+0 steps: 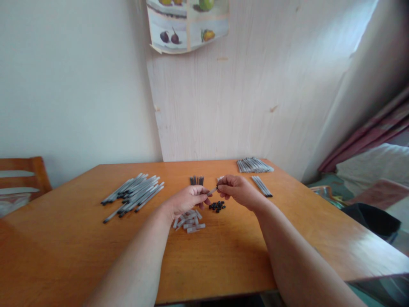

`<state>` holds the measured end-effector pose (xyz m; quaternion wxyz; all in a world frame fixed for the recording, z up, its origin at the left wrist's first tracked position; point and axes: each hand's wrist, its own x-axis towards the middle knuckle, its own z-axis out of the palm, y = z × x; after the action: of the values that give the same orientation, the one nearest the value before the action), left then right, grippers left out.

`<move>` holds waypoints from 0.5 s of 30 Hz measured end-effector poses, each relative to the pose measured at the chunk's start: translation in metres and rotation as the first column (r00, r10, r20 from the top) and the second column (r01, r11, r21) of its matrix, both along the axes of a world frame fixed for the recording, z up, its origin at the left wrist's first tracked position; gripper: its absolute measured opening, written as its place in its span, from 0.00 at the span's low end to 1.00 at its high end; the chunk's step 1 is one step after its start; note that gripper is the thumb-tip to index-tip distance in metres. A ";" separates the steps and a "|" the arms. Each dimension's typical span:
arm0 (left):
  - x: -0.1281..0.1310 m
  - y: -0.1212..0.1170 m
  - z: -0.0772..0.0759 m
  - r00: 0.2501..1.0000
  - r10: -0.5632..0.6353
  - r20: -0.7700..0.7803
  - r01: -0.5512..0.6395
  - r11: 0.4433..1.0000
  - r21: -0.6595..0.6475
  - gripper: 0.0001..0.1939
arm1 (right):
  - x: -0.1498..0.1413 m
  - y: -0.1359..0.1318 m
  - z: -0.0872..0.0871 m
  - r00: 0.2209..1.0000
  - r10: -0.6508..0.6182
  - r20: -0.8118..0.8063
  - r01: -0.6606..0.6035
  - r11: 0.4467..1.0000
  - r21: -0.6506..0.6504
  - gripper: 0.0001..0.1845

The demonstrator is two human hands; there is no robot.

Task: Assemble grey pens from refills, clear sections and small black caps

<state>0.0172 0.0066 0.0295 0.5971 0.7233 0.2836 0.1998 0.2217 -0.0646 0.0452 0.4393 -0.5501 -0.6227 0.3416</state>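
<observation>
My left hand (188, 199) and my right hand (238, 189) meet above the middle of the orange wooden table (223, 256). Both are closed in a pinch on one thin grey pen part (212, 190) held between them. Just below the hands lies a small heap of black caps (217, 207). A pile of short clear tubes (191, 221) lies under my left wrist. A small bunch of dark refills (197, 180) lies beyond my left hand.
A big pile of grey pens (134, 194) lies at the left. A stack of grey pen barrels (254, 165) sits at the far right corner, with a few more (262, 186) nearer. A wooden chair (22, 177) stands left; a wall panel rises behind.
</observation>
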 end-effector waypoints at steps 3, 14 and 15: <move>0.001 0.000 0.000 1.000 -0.009 0.001 0.009 1.000 0.002 0.15 | 0.000 0.000 0.000 1.000 -0.003 0.007 0.004 1.000 -0.004 0.04; 0.001 -0.002 0.002 1.000 -0.010 0.000 0.010 0.999 0.034 0.15 | 0.000 0.000 -0.002 1.000 0.005 -0.030 -0.004 1.000 0.022 0.06; 0.001 -0.002 0.002 1.000 -0.010 0.006 0.010 0.999 0.033 0.15 | -0.001 0.000 -0.002 1.000 0.005 -0.028 -0.005 1.000 0.022 0.07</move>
<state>0.0180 0.0047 0.0313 0.5871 0.7337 0.2748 0.2039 0.2210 -0.0648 0.0436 0.4531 -0.5389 -0.6216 0.3434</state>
